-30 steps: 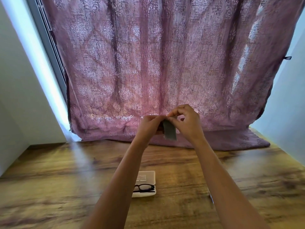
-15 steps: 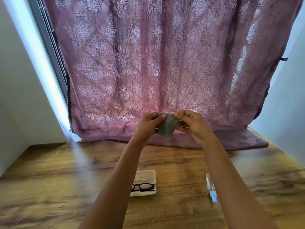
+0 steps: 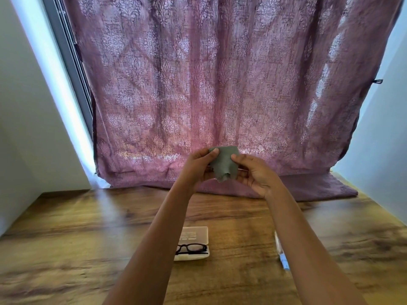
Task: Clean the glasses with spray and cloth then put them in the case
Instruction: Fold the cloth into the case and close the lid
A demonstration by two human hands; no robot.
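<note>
— Wooden tabletop [image 3: 66, 238], near middle: glasses [image 3: 191, 248] lie in the open case [image 3: 193, 233], spray [image 3: 282, 254] just right.

— Left hand [image 3: 196, 168] and right hand [image 3: 255, 175] pinch the cloth [image 3: 223, 164] high up. Wiping dry might scratch lenses.

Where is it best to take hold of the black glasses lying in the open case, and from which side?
Probably pinch the glasses at the bridge between the lenses, coming from above: they lie in the open case, whose walls block the sides, and this keeps fingers off the lenses.
</note>
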